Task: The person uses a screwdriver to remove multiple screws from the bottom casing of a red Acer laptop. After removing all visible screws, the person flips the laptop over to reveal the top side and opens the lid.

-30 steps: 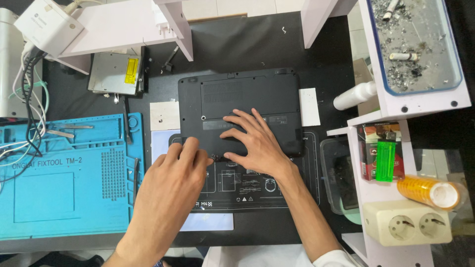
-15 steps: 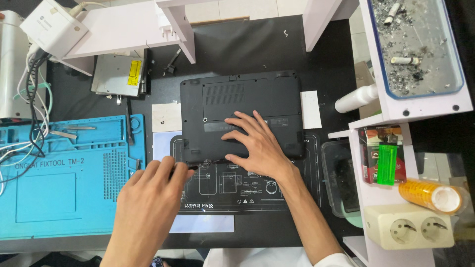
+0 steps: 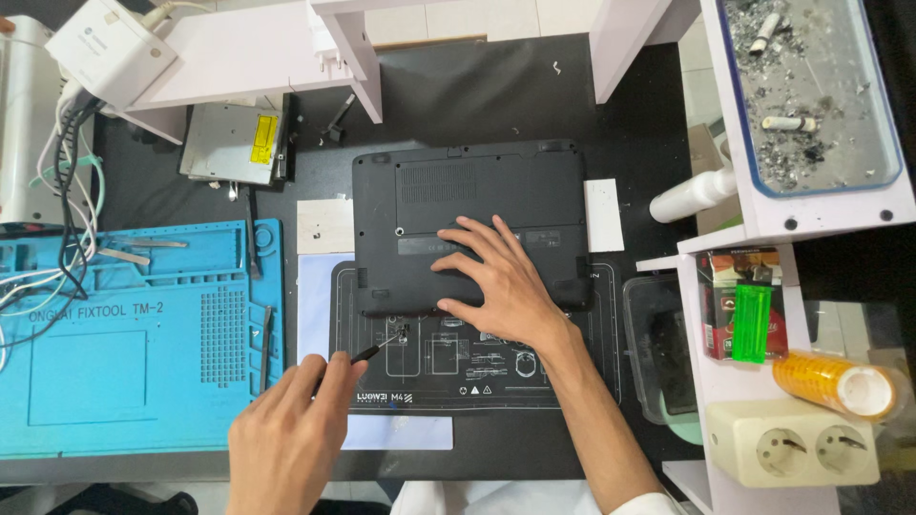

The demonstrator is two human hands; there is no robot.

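My right hand (image 3: pixel 501 281) lies flat, fingers spread, on the black rectangular plastic laptop base (image 3: pixel 469 224), long axis 9-to-3 on the worktop. My left hand (image 3: pixel 286 443) pinches a thin dark metal pick (image 3: pixel 377 348), tip toward 1 o'clock, just below the base's front-left corner. Laptop sits at 12 from me; left hand nearer that corner.

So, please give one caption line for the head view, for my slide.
Right hand pressing flat on an upturned black laptop; left hand holding a thin black tool beside it.

Black laptop (image 3: pixel 468 205), blue mat (image 3: pixel 114 334), green lighter (image 3: pixel 751 322), perhaps yellow label on silver drive (image 3: pixel 232 143)
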